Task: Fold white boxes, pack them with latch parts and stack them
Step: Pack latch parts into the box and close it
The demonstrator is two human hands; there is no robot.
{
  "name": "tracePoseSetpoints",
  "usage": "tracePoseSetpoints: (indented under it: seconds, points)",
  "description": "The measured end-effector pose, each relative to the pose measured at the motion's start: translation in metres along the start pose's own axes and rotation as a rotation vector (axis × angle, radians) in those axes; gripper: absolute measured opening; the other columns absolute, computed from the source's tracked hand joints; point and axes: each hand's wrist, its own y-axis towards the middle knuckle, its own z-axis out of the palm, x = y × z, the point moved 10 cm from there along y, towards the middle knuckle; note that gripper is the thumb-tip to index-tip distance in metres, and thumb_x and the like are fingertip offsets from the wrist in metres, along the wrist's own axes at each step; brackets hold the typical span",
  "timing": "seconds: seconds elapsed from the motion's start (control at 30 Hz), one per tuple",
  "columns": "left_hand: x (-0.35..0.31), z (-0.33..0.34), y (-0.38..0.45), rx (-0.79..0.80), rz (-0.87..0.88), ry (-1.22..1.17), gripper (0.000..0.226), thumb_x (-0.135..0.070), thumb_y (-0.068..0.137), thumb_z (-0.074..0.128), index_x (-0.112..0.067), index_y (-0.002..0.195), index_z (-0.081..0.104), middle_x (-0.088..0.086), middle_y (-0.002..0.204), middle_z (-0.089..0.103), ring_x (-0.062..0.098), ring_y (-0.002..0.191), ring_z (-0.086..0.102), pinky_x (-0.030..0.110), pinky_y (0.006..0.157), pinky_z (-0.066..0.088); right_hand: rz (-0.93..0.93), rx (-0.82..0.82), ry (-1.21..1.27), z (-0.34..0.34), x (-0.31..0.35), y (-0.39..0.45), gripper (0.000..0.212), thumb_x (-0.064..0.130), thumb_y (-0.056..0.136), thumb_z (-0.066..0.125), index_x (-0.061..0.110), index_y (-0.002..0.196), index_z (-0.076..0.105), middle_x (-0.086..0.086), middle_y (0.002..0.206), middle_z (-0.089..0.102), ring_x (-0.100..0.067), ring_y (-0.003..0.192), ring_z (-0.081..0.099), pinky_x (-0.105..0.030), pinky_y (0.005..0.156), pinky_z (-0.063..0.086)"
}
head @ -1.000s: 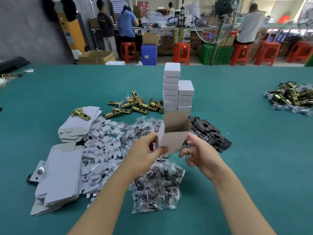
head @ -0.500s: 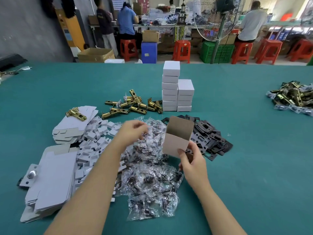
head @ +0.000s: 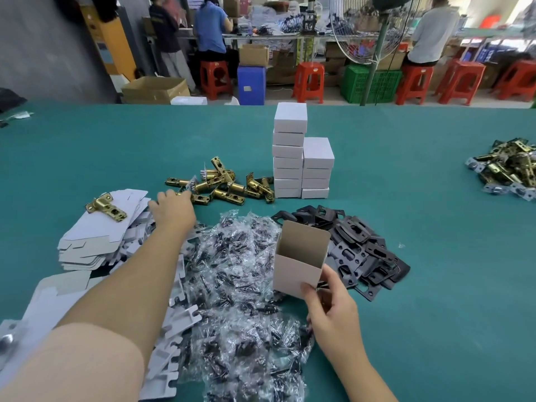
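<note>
The right hand (head: pixel 330 309) gripped the lower corner of an open white box (head: pixel 298 262), thumb on its front face, the other fingers hidden behind it; the box stood tilted, its brown inside showing nothing within. The left hand (head: pixel 174 210) reached out to the near edge of a pile of brass latch parts (head: pixel 223 187), its fingertips touching one, though whether they had closed on it could not be made out. Between the arms lay a heap of clear bags (head: pixel 240 288) with small dark contents too blurred to name. Black plates (head: pixel 359 250) lay partly hidden behind the box. Flat white box blanks (head: pixel 95 236) sat left, one brass latch (head: pixel 106 206) on top. Two stacks of closed white boxes (head: pixel 301 163) stood touching on the green worktop (head: pixel 420 227). Another pile of latches (head: pixel 507 169) was cut off at the right edge.
</note>
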Motion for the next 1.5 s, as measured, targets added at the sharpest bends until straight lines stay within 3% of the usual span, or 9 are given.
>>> tracePoseSetpoints:
  seconds: [0.2,0.33,0.63,0.7,0.83,0.97,1.2,1.3,1.5]
  points:
    - [-0.002,-0.007,0.011,-0.001,0.032,0.013,0.029,-0.014,0.096,0.06,-0.025,0.122,0.065,0.011,0.118,0.053,0.029,0.109,0.052,0.044,0.097,0.04,0.0,0.019,0.004,0.001,0.001,0.002,0.041,0.022,0.1,0.062,0.055,0.123,0.053,0.013,0.097,0.071,-0.022,0.059,0.057,-0.028,0.054,0.049]
    - [-0.006,-0.003,0.007,0.003,0.131,0.078,0.039,-0.009,0.094,0.057,-0.022,0.131,0.057,0.007,0.12,0.061,0.028,0.115,0.05,0.044,0.098,0.04,-0.009,0.02,0.009,0.002,0.003,0.002,0.051,0.023,0.099,0.063,0.071,0.113,0.051,0.018,0.082,0.066,-0.014,0.056,0.057,-0.024,0.054,0.048]
    - [-0.014,-0.012,0.006,0.014,0.223,0.174,0.024,-0.03,0.098,0.059,-0.028,0.123,0.06,0.004,0.118,0.062,0.027,0.114,0.045,0.043,0.093,0.036,0.009,0.014,0.024,0.001,-0.001,0.002,0.039,0.019,0.1,0.063,0.051,0.122,0.054,0.011,0.091,0.07,-0.009,0.054,0.056,-0.02,0.05,0.047]
    - [-0.007,-0.034,0.008,-0.08,0.178,0.032,0.028,-0.036,0.1,0.057,-0.023,0.125,0.06,0.009,0.118,0.061,0.03,0.113,0.047,0.043,0.093,0.039,0.006,0.027,0.022,0.002,0.0,0.003,0.04,0.02,0.1,0.062,0.052,0.122,0.053,0.008,0.097,0.071,-0.009,0.055,0.055,-0.02,0.051,0.046]
    - [0.014,-0.089,-0.012,-0.144,0.061,-0.81,0.026,-0.032,0.096,0.066,-0.017,0.117,0.06,0.005,0.116,0.067,0.023,0.099,0.06,0.039,0.083,0.048,-0.013,0.049,0.016,0.003,0.003,0.001,0.044,0.023,0.101,0.063,0.057,0.127,0.052,0.014,0.103,0.071,-0.017,0.058,0.054,-0.028,0.054,0.048]
    - [-0.006,-0.164,-0.077,-0.185,0.255,-1.142,0.018,-0.026,0.09,0.071,-0.031,0.102,0.059,-0.007,0.094,0.071,0.022,0.081,0.071,0.04,0.076,0.059,-0.017,0.042,0.0,0.002,0.001,0.002,0.046,0.026,0.1,0.063,0.058,0.131,0.05,0.011,0.098,0.069,-0.019,0.063,0.056,-0.026,0.06,0.048]
    - [-0.076,-0.22,-0.184,0.119,0.65,-1.179,0.011,-0.01,0.09,0.075,-0.015,0.096,0.066,0.002,0.08,0.077,0.022,0.066,0.075,0.031,0.059,0.061,-0.03,0.012,-0.005,0.0,-0.005,0.001,0.049,0.026,0.101,0.062,0.041,0.146,0.052,0.012,0.107,0.07,-0.017,0.065,0.052,-0.033,0.059,0.047]
    - [-0.093,-0.22,-0.203,0.097,0.69,-1.051,0.014,-0.02,0.089,0.078,-0.019,0.089,0.064,-0.004,0.069,0.074,0.014,0.053,0.069,0.023,0.049,0.053,-0.035,0.014,0.01,0.0,-0.004,0.0,0.049,0.03,0.101,0.062,0.037,0.148,0.051,0.009,0.111,0.071,-0.029,0.076,0.061,-0.048,0.067,0.055]
    - [-0.117,-0.197,-0.214,0.007,0.694,-0.785,0.019,-0.04,0.088,0.076,-0.027,0.092,0.063,-0.016,0.08,0.065,-0.007,0.056,0.054,0.009,0.053,0.041,-0.039,0.023,0.025,0.001,-0.001,-0.002,0.047,0.029,0.102,0.061,0.044,0.145,0.051,0.015,0.111,0.07,-0.03,0.082,0.065,-0.052,0.072,0.057]
